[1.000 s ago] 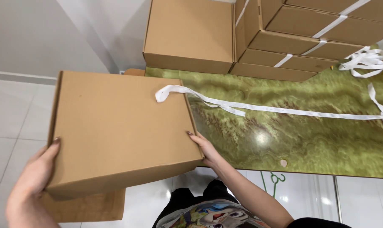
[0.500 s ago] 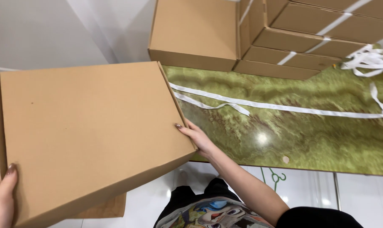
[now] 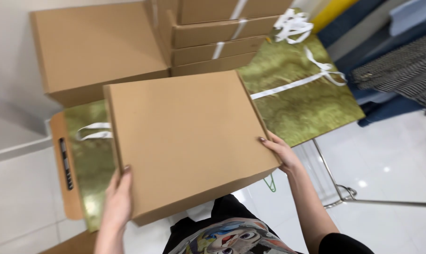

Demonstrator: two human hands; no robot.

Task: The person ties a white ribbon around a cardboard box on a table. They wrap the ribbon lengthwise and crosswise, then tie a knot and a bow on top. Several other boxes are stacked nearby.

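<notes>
- A flat cardboard box [image 3: 187, 141] sits in the middle of the view, held in the air above the near edge of the counter [image 3: 307, 108], between the two hands.
- The box is plain brown, rectangular and shallow, with its lid closed; what is inside cannot be seen. Its top face is smooth and unmarked, and it tilts slightly, with the near edge lower.
- The left hand [image 3: 119, 200] grips the near-left side of the box, fingers curled over the top edge.
- The right hand [image 3: 281, 153] holds the right side, fingers pressed flat against the box's edge with the fingertips on its top.
- The counter has a green-gold marbled surface that shows on both sides of the held box.
- White ribbon strips [image 3: 293, 84] lie across the counter to the right, and another white loop [image 3: 94, 131] lies to the left of the box.
- A large closed cardboard box [image 3: 97, 47] stands at the far left of the counter.
- Just beside it a stack of flat cardboard boxes [image 3: 217, 33] rises, all closed, with white ribbon running across them.
- A flat brown cardboard piece [image 3: 65, 169] lies along the counter's left edge.
- White floor tiles [image 3: 386, 160] show below on the right.
</notes>
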